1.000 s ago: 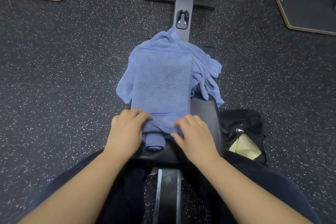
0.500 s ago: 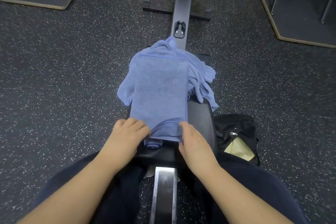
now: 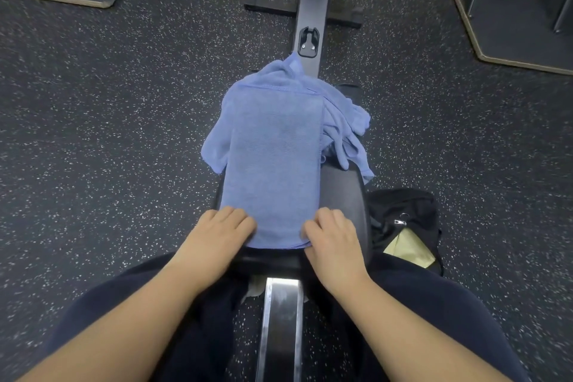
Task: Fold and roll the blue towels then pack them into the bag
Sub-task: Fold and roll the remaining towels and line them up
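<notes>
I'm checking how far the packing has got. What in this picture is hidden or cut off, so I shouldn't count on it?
All in the head view:
- Fingertips of the left hand and right hand: curled at the folded towel's near edge, so the grip is unclear.
- Loose towels beneath: covered by the folded one, number unclear.
- Bag contents: only a yellow patch shows; the leg cuts off the rest.

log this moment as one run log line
step: rolling folded towel | left hand: gripping near edge | right hand: gripping near edge | bag: open on floor
</notes>
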